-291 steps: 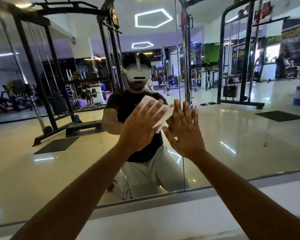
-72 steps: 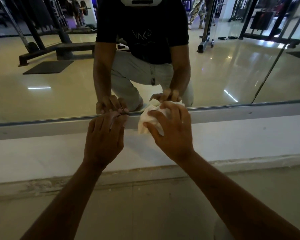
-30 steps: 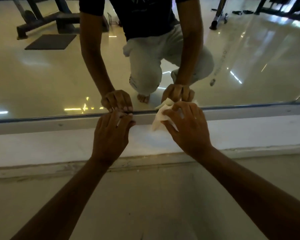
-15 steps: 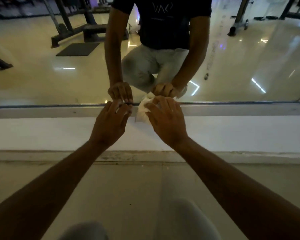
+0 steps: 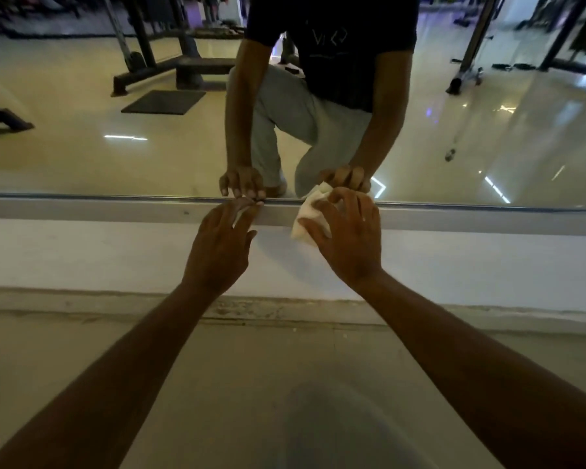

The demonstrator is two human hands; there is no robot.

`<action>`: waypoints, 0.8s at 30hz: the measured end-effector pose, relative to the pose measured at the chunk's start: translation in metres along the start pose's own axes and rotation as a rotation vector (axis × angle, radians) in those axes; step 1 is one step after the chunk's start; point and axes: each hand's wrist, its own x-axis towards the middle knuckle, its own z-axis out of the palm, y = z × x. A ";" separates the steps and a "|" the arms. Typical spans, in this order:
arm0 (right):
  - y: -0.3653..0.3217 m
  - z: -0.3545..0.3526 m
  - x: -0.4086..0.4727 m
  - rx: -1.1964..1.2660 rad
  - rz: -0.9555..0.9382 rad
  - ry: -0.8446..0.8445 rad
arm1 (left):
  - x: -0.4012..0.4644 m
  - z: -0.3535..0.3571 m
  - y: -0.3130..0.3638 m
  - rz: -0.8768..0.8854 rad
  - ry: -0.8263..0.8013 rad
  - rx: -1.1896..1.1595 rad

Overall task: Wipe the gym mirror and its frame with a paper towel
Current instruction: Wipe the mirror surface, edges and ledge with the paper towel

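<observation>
Head view, looking down at the bottom edge of the gym mirror [image 5: 82,157], which fills the upper half of the frame. Its pale frame [image 5: 115,209] runs as a strip across the middle, with a white wall band [image 5: 82,252] below it and the floor [image 5: 217,367] in the lower half. Right of centre, the right hand [image 5: 347,236] has its fingers curled around a crumpled white paper towel [image 5: 307,220] and holds it against the frame strip, at the glass edge. Left of centre, the left hand [image 5: 220,243] is flat with straight fingers, its fingertips [image 5: 247,206] touching the top of the frame, gripping nothing. The glass reflects the crouching person [image 5: 318,79], both hands, a dark floor mat [image 5: 163,102] at upper left and gym machine bases [image 5: 149,67].
</observation>
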 end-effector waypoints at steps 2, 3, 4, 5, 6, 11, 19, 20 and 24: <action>0.000 0.005 0.002 -0.033 0.024 0.028 | 0.000 0.003 -0.011 0.030 0.055 0.002; -0.003 0.006 0.002 -0.042 0.042 0.035 | 0.000 0.005 -0.017 0.058 0.078 0.013; -0.009 0.009 0.004 -0.053 0.047 0.044 | 0.002 0.008 -0.025 0.089 0.108 0.030; -0.018 0.013 0.007 -0.057 0.041 0.047 | 0.004 0.011 -0.033 0.109 0.138 0.045; -0.027 0.018 0.010 -0.052 0.023 0.045 | 0.006 0.012 -0.041 0.113 0.156 0.042; -0.028 0.017 0.011 -0.025 -0.050 0.033 | 0.008 0.003 -0.060 0.157 0.160 0.003; -0.075 0.047 0.025 0.004 -0.118 0.026 | -0.002 0.004 -0.073 0.136 0.207 0.021; -0.077 0.047 0.025 0.008 -0.134 0.024 | -0.002 0.002 -0.078 0.125 0.206 0.027; -0.048 0.030 0.014 -0.029 -0.122 0.031 | -0.003 0.002 -0.095 0.086 0.195 0.000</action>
